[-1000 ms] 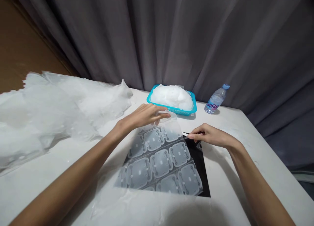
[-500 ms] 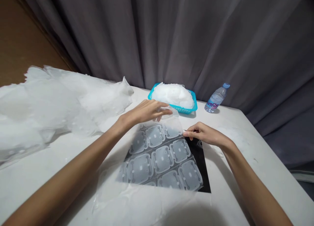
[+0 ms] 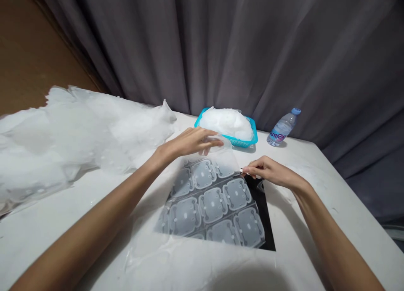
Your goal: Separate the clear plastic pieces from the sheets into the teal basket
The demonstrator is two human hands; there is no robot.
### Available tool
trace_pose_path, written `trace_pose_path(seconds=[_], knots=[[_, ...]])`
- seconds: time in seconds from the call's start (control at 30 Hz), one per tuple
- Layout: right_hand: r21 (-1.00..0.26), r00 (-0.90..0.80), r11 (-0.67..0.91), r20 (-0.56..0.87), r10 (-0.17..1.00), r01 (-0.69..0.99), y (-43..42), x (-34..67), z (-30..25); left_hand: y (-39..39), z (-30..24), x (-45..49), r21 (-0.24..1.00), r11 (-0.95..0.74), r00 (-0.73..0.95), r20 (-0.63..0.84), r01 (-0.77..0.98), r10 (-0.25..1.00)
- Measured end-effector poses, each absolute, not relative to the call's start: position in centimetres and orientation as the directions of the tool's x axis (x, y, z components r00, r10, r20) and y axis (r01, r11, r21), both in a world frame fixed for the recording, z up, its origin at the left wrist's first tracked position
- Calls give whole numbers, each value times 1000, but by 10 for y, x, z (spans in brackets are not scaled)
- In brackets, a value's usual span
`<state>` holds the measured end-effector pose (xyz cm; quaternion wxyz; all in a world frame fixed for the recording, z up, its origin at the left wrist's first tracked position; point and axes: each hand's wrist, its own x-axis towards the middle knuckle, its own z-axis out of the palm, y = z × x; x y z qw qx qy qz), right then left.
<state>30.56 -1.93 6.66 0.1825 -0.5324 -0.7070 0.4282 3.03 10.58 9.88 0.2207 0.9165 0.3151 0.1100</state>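
A translucent plastic sheet (image 3: 212, 205) printed or moulded with rows of rounded-square pieces lies partly over a black mat (image 3: 269, 230) on the white table. Its far end is lifted and bent up. My left hand (image 3: 197, 141) is closed on that raised far edge, thumb under and fingers over. At the sheet's right edge, my right hand (image 3: 267, 171) pinches a small thin tool with a dark tip, mostly hidden by the fingers; its kind is not clear. The tip is at the sheet's edge beside one row of pieces.
A blue basket (image 3: 255, 131) heaped with white pieces stands behind my hands. To its right is a water bottle (image 3: 282, 131). A large pile of white translucent sheets (image 3: 82, 135) covers the table's left side. More clear sheet (image 3: 164, 261) lies in front. A grey curtain (image 3: 214, 47) hangs behind.
The view has shifted slightly, so everything sits a little further right. My right hand and its tool have moved slightly along the sheet's edge. My left hand keeps its hold.
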Motion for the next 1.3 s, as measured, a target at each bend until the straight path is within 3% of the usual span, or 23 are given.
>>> trace_pose_path(seconds=[0.5,1.3], knots=[[-785,-347,-1,-276,896,620,-17,314,69,104,100,28,520,-692,785,62,501,616],[-826,-409,97,-169,897,555,-12,289,42,105,100,27,514,-694,781,72,504,621]])
